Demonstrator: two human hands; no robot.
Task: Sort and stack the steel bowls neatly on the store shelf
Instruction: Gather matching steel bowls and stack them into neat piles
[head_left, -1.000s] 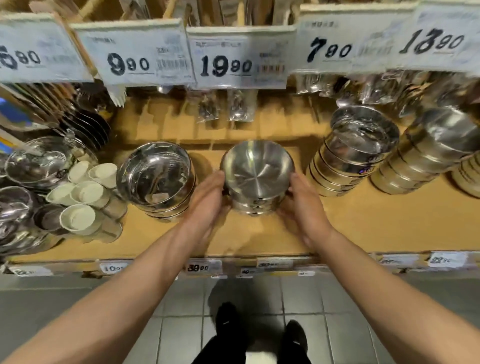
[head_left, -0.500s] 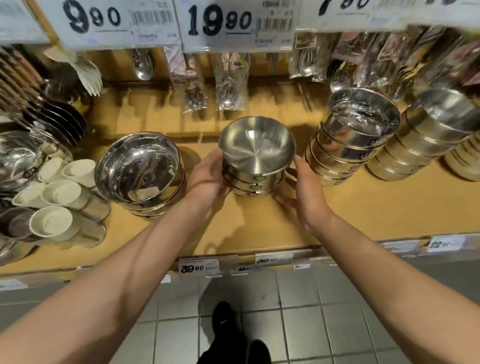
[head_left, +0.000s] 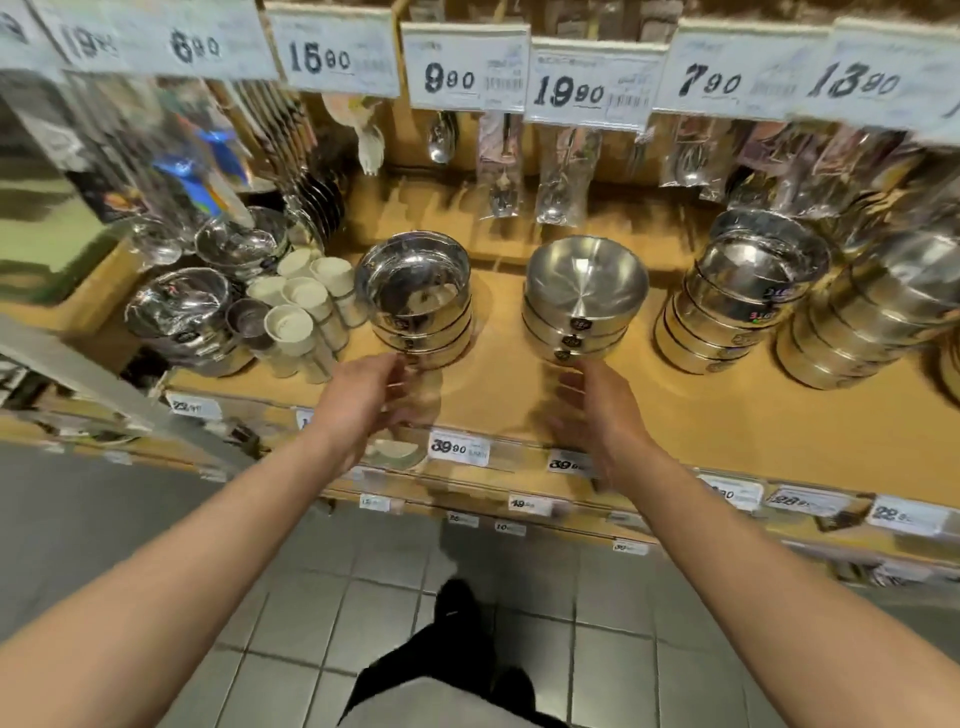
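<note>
At the bottom of the frame a dark shoe (head_left: 457, 603) stands on the grey tiled floor (head_left: 311, 623). Above it, both hands reach over the wooden shelf (head_left: 727, 431) edge, holding nothing: the left hand (head_left: 363, 400) has loosely spread fingers close to the shiny bowl stack (head_left: 415, 296); whether they touch it is unclear. The right hand (head_left: 597, 415) is spread just below the matte bowl stack (head_left: 584, 299) at centre. Taller bowl stacks (head_left: 748, 291) stand right, price tags (head_left: 587, 83) hang along the top.

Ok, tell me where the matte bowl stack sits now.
Head view: the matte bowl stack stands mid-shelf, between the shiny bowl stack and the taller stack, just beyond the right hand.
</note>
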